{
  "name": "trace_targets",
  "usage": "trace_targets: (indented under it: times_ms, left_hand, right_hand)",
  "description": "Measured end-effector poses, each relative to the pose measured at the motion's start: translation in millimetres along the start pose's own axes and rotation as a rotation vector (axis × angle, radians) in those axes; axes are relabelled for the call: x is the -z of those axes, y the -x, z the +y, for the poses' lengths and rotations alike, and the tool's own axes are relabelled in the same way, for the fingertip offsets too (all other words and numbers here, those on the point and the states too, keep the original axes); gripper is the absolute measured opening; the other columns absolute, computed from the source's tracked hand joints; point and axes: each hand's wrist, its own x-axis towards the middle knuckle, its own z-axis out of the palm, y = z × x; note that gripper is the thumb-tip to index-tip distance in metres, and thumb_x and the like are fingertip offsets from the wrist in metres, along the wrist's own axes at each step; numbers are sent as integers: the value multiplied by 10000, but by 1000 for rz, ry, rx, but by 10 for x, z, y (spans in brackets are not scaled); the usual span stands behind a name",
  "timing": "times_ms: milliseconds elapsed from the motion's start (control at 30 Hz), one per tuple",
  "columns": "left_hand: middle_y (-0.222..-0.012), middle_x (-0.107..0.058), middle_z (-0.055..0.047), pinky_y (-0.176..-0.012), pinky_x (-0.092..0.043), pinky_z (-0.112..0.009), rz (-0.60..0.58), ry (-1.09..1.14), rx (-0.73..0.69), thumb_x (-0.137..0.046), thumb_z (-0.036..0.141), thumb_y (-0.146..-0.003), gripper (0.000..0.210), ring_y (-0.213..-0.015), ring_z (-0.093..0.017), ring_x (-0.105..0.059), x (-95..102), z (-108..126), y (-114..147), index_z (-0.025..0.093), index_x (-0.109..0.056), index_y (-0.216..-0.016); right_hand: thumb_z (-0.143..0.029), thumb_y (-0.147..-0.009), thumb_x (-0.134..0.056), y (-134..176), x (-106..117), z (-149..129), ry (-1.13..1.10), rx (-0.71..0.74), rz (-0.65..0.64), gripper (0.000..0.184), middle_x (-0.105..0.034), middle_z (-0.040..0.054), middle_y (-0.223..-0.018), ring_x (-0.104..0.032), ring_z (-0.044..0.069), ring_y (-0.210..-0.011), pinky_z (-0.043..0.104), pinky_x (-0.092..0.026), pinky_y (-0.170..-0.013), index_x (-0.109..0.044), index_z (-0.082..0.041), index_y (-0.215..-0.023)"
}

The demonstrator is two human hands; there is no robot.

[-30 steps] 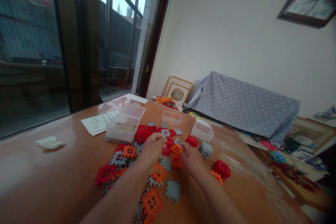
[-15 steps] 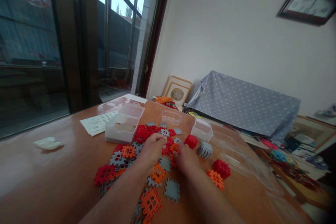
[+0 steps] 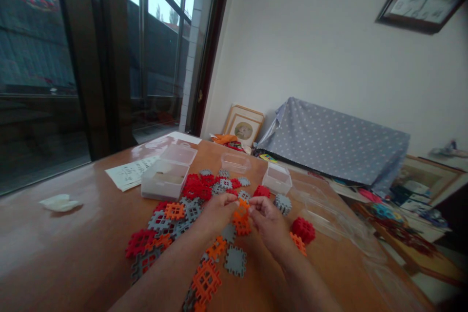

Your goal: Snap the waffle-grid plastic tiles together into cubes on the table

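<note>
Between my two hands are orange square interlocking plastic tiles (image 3: 242, 225), one partly covered by my fingers. My left hand (image 3: 219, 212) has its fingers closed at the left edge of the upper orange tile. From the other side, my right hand (image 3: 268, 222) pinches the same orange tile with thumb and fingertips. Below them lie a grey solid tile (image 3: 235, 261) and a larger orange lattice tile (image 3: 206, 280). Left of my left hand spreads a pile of red, grey and orange tiles. A red block built of tiles (image 3: 303, 230) sits right of my right hand.
Behind the pile stands an open clear plastic box (image 3: 163, 187), with paper sheets (image 3: 127, 175) beside it. A smaller clear box (image 3: 277, 180), a stack of grey tiles (image 3: 282, 204) and clear plastic lids (image 3: 323, 222) are at the right. A crumpled white tissue (image 3: 60, 203) lies far left.
My right hand has shifted slightly right and turned, showing more of the orange tiles. My left hand has come closer, its fingertips now at the orange tile. The view has swung slightly right.
</note>
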Motion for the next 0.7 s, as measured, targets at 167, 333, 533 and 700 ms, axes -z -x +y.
trace_targets:
  times_ms: [167,333,533,700]
  left_hand:
    - [-597,-584,38,-522,-342,-229,-82,-13,59,-671,373,-711,190,-535,-116,-507,-61,-8,72,189,-647,-757]
    - [-653,-653,3,-568,-417,-243,-157,50,152,-686,359,-708,197,-593,-142,-589,-149,-9,133,190,-615,-780]
    - [-646,-639,13,-569,-421,-238,-261,91,185,-718,377,-723,230,-579,-128,-584,-257,-86,188,190,-597,-780]
    - [-783,-702,-32,-639,-459,-249,-353,52,170,-696,400,-779,250,-667,-137,-627,-336,-85,265,185,-630,-889]
  right_hand:
    - [-435,-851,-613,234,188,-81,-79,21,22,391,-657,47,-970,-585,169,-722,292,-496,-648,-603,-192,-1158]
    - [-329,-819,-666,447,340,-14,140,119,-32,521,-639,87,-1181,-627,193,-850,350,-530,-788,-530,-215,-1308]
    - [-328,-809,-704,601,546,105,241,197,-39,541,-632,88,-1212,-642,212,-920,385,-530,-873,-548,-248,-1320]
    - [-324,-811,-713,691,812,110,221,213,-88,471,-657,70,-1142,-640,209,-926,360,-526,-852,-603,-257,-1264]
